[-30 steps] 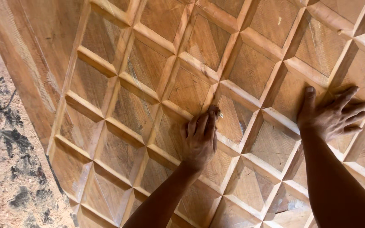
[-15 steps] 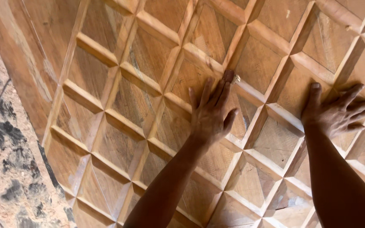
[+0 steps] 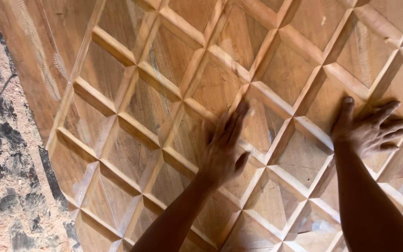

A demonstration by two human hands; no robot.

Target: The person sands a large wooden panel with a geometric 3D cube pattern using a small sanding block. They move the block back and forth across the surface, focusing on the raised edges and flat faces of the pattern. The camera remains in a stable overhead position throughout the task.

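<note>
- large brown wooden panel carved in a raised diamond lattice (image 3: 173,60) fills the view, beside grey-mottled dusty floor (image 3: 5,154).
- left hand (image 3: 222,149), blurred, lies flat on it, fingers apart, clasping nothing.
- right hand (image 3: 367,128) presses flat near the right edge, fingers spread.

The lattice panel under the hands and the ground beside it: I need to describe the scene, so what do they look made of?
The lattice panel looks like bare, unfinished wood: matte tan surface, visible grain and rough saw marks, with raised strips forming diamond recesses. The ground seems to be pale earth or sawdust with dark patches; which, I cannot tell. Both the left hand and right hand lie open on the wood.
</note>
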